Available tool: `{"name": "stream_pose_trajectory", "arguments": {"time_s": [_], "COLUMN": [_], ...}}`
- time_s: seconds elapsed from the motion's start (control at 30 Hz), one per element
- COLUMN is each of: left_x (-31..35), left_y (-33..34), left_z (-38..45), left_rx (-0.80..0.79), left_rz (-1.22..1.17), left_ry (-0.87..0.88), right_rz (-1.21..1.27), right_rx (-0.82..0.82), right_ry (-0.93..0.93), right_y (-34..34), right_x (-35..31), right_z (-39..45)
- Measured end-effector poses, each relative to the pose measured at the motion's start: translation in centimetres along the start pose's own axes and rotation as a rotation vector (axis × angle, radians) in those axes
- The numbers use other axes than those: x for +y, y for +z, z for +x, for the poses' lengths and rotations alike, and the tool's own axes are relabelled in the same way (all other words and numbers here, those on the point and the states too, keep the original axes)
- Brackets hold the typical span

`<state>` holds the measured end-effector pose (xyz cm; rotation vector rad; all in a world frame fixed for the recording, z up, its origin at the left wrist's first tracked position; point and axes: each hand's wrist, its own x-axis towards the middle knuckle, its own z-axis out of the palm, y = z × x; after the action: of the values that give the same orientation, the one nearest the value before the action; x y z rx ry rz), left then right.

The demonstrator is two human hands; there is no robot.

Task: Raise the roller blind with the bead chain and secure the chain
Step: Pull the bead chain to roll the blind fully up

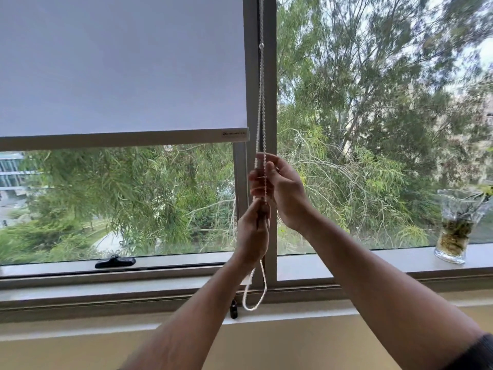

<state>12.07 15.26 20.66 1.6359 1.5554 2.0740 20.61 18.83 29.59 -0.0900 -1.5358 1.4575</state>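
A pale grey roller blind (120, 65) covers the upper part of the left window pane, its bottom bar (122, 138) a little above mid-height. A white bead chain (261, 102) hangs down along the grey window post (270, 76). My right hand (280, 188) grips the chain higher up, fingers curled around a strand. My left hand (253, 231) holds the chain just below it. The chain's loop (252, 303) dangles under my left hand, near a small dark clip (234, 309) on the sill.
A black window handle (115, 262) lies on the lower frame at the left. A glass vase with plant cuttings (454, 228) stands on the sill at the far right. Trees fill the view outside. A beige wall runs below the sill.
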Motion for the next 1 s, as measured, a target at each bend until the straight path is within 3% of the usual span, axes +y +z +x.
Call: {"name": "stream_pose_trajectory", "arguments": {"time_s": [0.13,0.3,0.43,0.53,0.67,0.87,1.0], "left_x": [-0.1,-1.8,0.1,3.6,8.7,10.9,9.4], "left_y": [0.0,-1.6,-3.5,-4.7,-5.5,-3.7,-2.9], "left_z": [-0.9,-1.9,-0.5,2.9,6.9,7.8,6.2], "left_rx": [-0.036,-0.157,-0.075,0.003,-0.082,-0.072,-0.049], "left_rz": [0.015,-0.137,-0.247,-0.271,-0.194,-0.185,-0.182], "left_ry": [0.022,-0.133,-0.210,-0.161,-0.031,0.085,0.149], "right_rz": [-0.163,-0.327,-0.487,-0.639,-0.754,-0.834,-0.684], "right_rx": [0.076,0.040,0.034,0.046,-0.004,-0.083,-0.235], "right_ry": [-0.139,-0.176,-0.223,-0.281,-0.300,-0.187,0.083], "right_y": [1.5,1.7,1.3,1.0,0.2,-0.8,-1.0], "right_x": [1.3,3.4,4.2,4.9,7.1,8.6,7.2], "right_z": [-0.1,-2.0,-2.8,-3.2,-4.4,-5.8,-5.4]}}
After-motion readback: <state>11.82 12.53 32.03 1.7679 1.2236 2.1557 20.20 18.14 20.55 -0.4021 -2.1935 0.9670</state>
